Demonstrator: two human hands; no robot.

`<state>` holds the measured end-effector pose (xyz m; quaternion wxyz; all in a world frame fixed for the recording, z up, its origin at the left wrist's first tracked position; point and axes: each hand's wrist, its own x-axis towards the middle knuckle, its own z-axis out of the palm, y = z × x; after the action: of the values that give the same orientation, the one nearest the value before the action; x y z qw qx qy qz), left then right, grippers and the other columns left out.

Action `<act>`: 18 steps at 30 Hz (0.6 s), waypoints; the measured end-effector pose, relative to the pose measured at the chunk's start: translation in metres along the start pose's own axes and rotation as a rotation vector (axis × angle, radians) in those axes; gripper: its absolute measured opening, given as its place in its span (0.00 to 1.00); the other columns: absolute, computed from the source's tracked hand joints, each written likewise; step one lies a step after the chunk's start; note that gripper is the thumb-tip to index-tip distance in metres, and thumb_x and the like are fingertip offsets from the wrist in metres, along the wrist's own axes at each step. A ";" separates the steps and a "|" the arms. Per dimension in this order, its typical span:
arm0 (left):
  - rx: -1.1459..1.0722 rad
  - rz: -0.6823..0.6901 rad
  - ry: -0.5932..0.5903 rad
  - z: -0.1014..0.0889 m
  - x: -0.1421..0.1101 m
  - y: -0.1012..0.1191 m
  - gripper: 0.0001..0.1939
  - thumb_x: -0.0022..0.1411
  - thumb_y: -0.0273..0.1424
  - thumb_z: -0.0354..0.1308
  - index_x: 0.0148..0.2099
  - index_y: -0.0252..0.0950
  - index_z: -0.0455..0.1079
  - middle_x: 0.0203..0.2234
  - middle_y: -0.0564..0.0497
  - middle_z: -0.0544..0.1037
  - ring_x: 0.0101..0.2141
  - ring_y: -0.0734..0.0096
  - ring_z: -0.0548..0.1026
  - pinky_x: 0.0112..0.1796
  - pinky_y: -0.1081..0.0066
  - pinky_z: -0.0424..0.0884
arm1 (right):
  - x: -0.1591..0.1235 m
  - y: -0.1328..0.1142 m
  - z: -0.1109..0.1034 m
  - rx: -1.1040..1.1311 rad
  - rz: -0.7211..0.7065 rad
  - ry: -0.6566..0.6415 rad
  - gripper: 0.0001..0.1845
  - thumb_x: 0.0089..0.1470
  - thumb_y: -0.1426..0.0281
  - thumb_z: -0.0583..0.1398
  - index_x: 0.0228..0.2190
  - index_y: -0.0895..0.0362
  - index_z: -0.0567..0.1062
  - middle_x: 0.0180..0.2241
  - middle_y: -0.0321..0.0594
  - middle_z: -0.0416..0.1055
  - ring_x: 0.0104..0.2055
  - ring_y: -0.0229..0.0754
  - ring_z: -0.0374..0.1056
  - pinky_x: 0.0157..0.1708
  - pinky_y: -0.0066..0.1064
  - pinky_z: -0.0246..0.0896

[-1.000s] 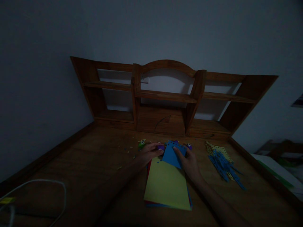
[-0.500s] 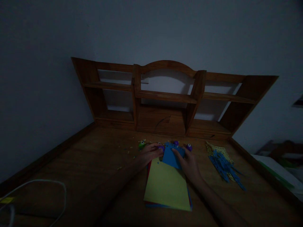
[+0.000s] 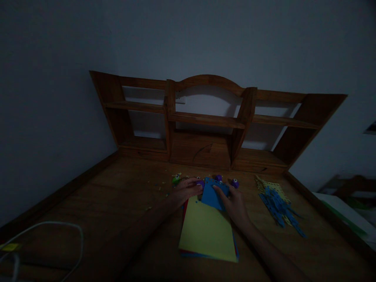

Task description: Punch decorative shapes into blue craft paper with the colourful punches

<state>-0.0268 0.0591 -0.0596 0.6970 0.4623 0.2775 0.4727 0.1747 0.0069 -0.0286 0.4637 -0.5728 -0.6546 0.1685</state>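
Observation:
In dim light my left hand (image 3: 185,189) is curled over a small purple punch (image 3: 200,183) at the far end of a stack of coloured sheets with a yellow sheet (image 3: 207,230) on top. My right hand (image 3: 234,203) grips a blue piece of paper (image 3: 213,194) whose far edge has a row of punched holes; the thumb lies on top and the paper meets the punch. Two more purple punches (image 3: 234,183) sit just beyond the right hand, and a green punch (image 3: 176,179) sits left of the left hand.
A heap of blue paper strips on a yellow punched sheet (image 3: 277,203) lies to the right. Small paper bits dot the wooden desk (image 3: 123,188). A wooden shelf unit (image 3: 205,121) stands at the back against the wall. A white cable (image 3: 58,235) loops at the near left.
The blue paper has slid slightly further into the punch and lies flatter. Both hands stay almost where they were.

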 end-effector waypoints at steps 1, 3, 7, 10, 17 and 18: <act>0.025 0.004 0.005 0.000 0.000 -0.001 0.24 0.48 0.36 0.70 0.46 0.32 0.71 0.39 0.42 0.76 0.39 0.60 0.76 0.43 0.64 0.71 | 0.000 0.000 0.000 -0.005 -0.003 0.005 0.24 0.53 0.52 0.57 0.37 0.59 0.76 0.26 0.39 0.72 0.25 0.40 0.65 0.26 0.29 0.59; 0.057 0.001 -0.001 -0.001 0.000 -0.002 0.25 0.48 0.36 0.70 0.47 0.32 0.70 0.39 0.42 0.76 0.38 0.60 0.76 0.42 0.64 0.71 | 0.001 0.000 0.001 0.000 -0.013 0.010 0.23 0.53 0.52 0.57 0.35 0.59 0.77 0.26 0.39 0.73 0.25 0.40 0.65 0.26 0.29 0.58; 0.091 -0.014 -0.024 0.000 -0.002 0.000 0.26 0.48 0.37 0.70 0.47 0.31 0.70 0.38 0.41 0.76 0.39 0.60 0.75 0.40 0.66 0.70 | 0.000 0.000 0.001 0.023 -0.029 0.000 0.21 0.53 0.52 0.57 0.32 0.58 0.76 0.24 0.37 0.72 0.24 0.39 0.64 0.24 0.28 0.57; 0.167 -0.019 -0.039 0.003 -0.006 0.005 0.26 0.48 0.38 0.69 0.47 0.31 0.70 0.39 0.41 0.76 0.38 0.61 0.75 0.39 0.67 0.70 | -0.001 -0.001 0.001 0.021 -0.025 -0.009 0.21 0.54 0.53 0.57 0.31 0.58 0.76 0.22 0.36 0.70 0.22 0.39 0.63 0.22 0.27 0.55; 0.193 -0.060 -0.058 0.009 -0.010 0.010 0.27 0.43 0.37 0.72 0.45 0.31 0.71 0.37 0.42 0.76 0.35 0.62 0.75 0.38 0.68 0.69 | -0.002 -0.001 0.003 0.066 -0.008 -0.067 0.20 0.54 0.53 0.57 0.32 0.58 0.77 0.29 0.40 0.75 0.27 0.43 0.68 0.27 0.30 0.61; 0.194 -0.062 -0.063 0.009 -0.010 0.009 0.27 0.44 0.37 0.72 0.45 0.31 0.71 0.37 0.42 0.76 0.36 0.62 0.75 0.38 0.68 0.69 | -0.002 -0.001 0.003 0.064 -0.007 -0.067 0.20 0.54 0.53 0.57 0.32 0.57 0.77 0.29 0.40 0.75 0.27 0.43 0.68 0.27 0.30 0.61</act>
<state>-0.0274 0.0480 -0.0481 0.6715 0.5334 0.3141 0.4073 0.1712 0.0058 -0.0303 0.4600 -0.5494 -0.6661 0.2069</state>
